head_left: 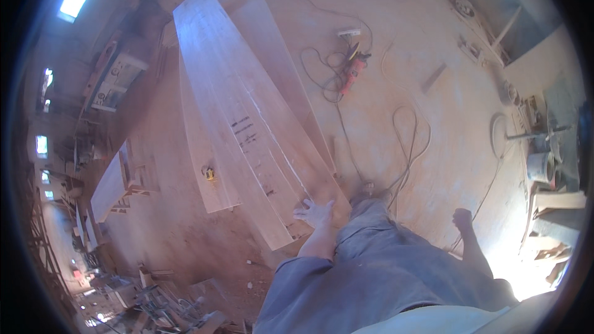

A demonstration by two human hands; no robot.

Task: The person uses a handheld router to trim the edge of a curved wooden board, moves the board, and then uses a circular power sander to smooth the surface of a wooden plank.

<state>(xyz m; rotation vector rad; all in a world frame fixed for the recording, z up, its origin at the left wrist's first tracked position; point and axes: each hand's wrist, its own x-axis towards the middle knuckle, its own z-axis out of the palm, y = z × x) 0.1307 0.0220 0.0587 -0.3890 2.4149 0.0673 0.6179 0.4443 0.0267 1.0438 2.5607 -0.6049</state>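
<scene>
My left hand [315,212] lies with its fingers spread on the near end of a long, wide wooden board [247,117]. Pale lines run along this board, and dark marks show near its middle. My right hand [461,218] hangs out to the right, its fingers curled, touching nothing; no object shows in it. Under the top board, other boards stick out on both sides. A yellow tape measure [209,174] rests on the lower board [198,148] at the left.
A red angle grinder [354,75] lies on the dusty floor beyond the boards, among looping cables [402,142]. A white power strip [349,33] is behind it. Buckets [540,167] and scrap stand at the right. A pale panel [110,187] leans at the left; clutter fills the lower left.
</scene>
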